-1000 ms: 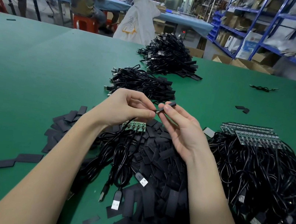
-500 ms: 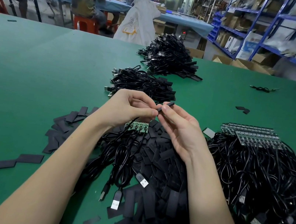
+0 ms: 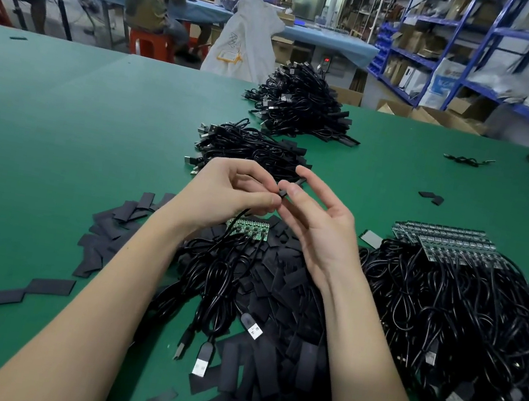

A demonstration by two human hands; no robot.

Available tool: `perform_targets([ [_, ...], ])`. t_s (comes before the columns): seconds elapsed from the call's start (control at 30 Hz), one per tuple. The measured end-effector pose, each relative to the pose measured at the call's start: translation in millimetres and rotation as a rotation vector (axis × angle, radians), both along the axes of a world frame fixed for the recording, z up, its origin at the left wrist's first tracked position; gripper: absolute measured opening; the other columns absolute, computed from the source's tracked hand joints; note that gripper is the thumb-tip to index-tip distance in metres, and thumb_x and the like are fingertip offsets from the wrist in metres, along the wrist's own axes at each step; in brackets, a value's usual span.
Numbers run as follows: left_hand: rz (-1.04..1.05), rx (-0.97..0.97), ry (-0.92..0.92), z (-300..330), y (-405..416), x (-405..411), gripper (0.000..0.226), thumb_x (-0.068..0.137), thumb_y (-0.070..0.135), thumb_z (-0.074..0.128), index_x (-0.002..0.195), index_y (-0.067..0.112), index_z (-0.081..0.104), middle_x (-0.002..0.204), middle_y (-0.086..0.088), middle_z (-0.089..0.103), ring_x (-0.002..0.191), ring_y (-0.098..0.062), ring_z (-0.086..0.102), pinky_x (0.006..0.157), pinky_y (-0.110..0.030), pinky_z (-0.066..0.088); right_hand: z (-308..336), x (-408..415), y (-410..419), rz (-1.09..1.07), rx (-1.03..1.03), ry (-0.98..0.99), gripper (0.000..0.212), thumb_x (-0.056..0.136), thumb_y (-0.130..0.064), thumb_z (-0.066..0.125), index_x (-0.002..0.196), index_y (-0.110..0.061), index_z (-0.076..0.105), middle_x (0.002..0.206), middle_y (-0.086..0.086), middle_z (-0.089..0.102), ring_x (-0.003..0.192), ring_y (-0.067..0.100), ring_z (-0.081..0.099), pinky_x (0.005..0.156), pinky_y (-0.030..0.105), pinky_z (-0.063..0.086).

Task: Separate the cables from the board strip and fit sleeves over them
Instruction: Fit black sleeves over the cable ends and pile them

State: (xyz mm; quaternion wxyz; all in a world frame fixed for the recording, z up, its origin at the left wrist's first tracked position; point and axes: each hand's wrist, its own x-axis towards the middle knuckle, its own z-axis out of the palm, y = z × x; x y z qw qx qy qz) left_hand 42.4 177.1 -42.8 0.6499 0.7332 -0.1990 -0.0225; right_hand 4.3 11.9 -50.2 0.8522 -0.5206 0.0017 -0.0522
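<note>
Your right hand point(image 3: 317, 229) has loosened up since a moment ago: the outer fingers are now spread, with only thumb and forefinger pinching the sleeve point(image 3: 293, 187). Your left hand point(image 3: 229, 194) is still pinching the cable point(image 3: 234, 227) end right against it, up above the worktop point(image 3: 58, 140). Looks like the sleeve's going on. The small green board strip point(image 3: 248, 229) sits just below, so more cables are probably waiting.
</note>
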Motion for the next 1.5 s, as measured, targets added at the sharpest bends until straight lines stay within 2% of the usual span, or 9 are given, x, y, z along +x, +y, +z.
perform_targets([
  [0.13,-0.041,0.091,0.016,2.4,4.6,1.5,0.015,0.085,0.012,0.081,0.096,0.009,0.071,0.078,-0.004,0.075,0.069,-0.01,0.067,0.071,-0.019,0.054,0.5,1.5,0.3,-0.072,0.072,0.038,0.025,0.087,0.0,0.074,0.108,-0.013,0.074,0.105,0.018,0.076,0.091,0.018,0.076,0.077,0.024,0.06],
  [0.33,-0.09,0.632,0.023,2.8,32.7,7.7,0.012,0.087,0.031,0.078,0.084,0.02,0.076,0.078,0.002,0.073,0.068,-0.014,0.062,0.071,-0.027,0.051,1.0,5.7,-12.9,-0.181,0.287,0.069,0.021,0.088,0.003,0.071,0.105,-0.009,0.072,0.094,0.011,0.077,0.086,0.014,0.075,0.078,0.024,0.06],
  [0.7,-0.194,0.658,0.087,15.0,27.3,-0.1,0.007,0.093,0.025,0.072,0.096,0.019,0.074,0.063,0.009,0.054,0.046,-0.004,0.041,0.043,-0.01,0.034,-1.2,5.5,-17.2,-0.205,0.344,0.105,0.019,0.09,0.003,0.07,0.105,-0.007,0.07,0.091,0.01,0.076,0.083,0.014,0.075,0.081,0.027,0.061],
  [0.8,-0.204,0.624,0.062,19.5,26.8,-3.7,0.011,0.099,0.021,0.064,0.091,0.017,0.071,0.071,0.006,0.057,0.057,-0.004,0.045,0.055,-0.013,0.039,-0.8,6.1,-18.5,-0.199,0.349,0.1,0.019,0.09,0.002,0.07,0.106,-0.008,0.07,0.09,0.01,0.076,0.083,0.014,0.076,0.08,0.026,0.061],
  [0.93,-0.15,0.489,0.12,20.1,26.4,-5.8,0.016,0.105,0.026,0.053,0.092,0.021,0.061,0.089,-0.002,0.066,0.084,-0.02,0.043,0.081,-0.036,0.03,-1.0,5.9,-22.6,-0.216,0.353,0.098,0.018,0.09,0.001,0.071,0.106,-0.009,0.069,0.091,0.01,0.077,0.083,0.014,0.076,0.077,0.023,0.06],
  [1.13,-0.153,0.465,0.142,22.3,25.7,-9.2,0.016,0.097,0.033,0.064,0.103,0.018,0.064,0.087,-0.003,0.064,0.082,-0.019,0.05,0.079,-0.036,0.037,-1.1,5.8,-25.5,-0.236,0.356,0.101,0.018,0.091,0.0,0.07,0.106,-0.009,0.069,0.09,0.008,0.077,0.082,0.014,0.076,0.077,0.023,0.06],
  [1.23,-0.188,0.298,0.208,23.3,28.0,-8.9,0.015,0.098,0.011,0.062,0.113,0.01,0.06,0.082,-0.009,0.06,0.068,-0.023,0.057,0.066,-0.033,0.05,-0.1,5.5,-27.6,-0.232,0.359,0.095,0.019,0.091,0.0,0.07,0.107,-0.01,0.069,0.091,0.008,0.077,0.084,0.015,0.076,0.078,0.024,0.06],
  [1.33,-0.135,0.283,0.18,26.9,29.0,-7.6,0.014,0.099,0.012,0.062,0.113,0.015,0.065,0.082,-0.003,0.065,0.052,-0.016,0.052,0.048,-0.023,0.046,0.9,5.3,-28.3,-0.234,0.362,0.09,0.018,0.092,-0.001,0.07,0.108,-0.01,0.068,0.09,0.008,0.077,0.084,0.015,0.076,0.077,0.023,0.06],
  [1.5,-0.082,0.436,0.086,28.5,32.2,-3.6,0.013,0.096,0.012,0.066,0.099,0.025,0.068,0.088,0.003,0.066,0.083,-0.014,0.06,0.078,-0.031,0.043,4.2,3.1,-28.1,-0.226,0.361,0.082,0.016,0.093,-0.001,0.068,0.106,-0.009,0.069,0.091,0.009,0.078,0.084,0.015,0.076,0.076,0.023,0.059],
])
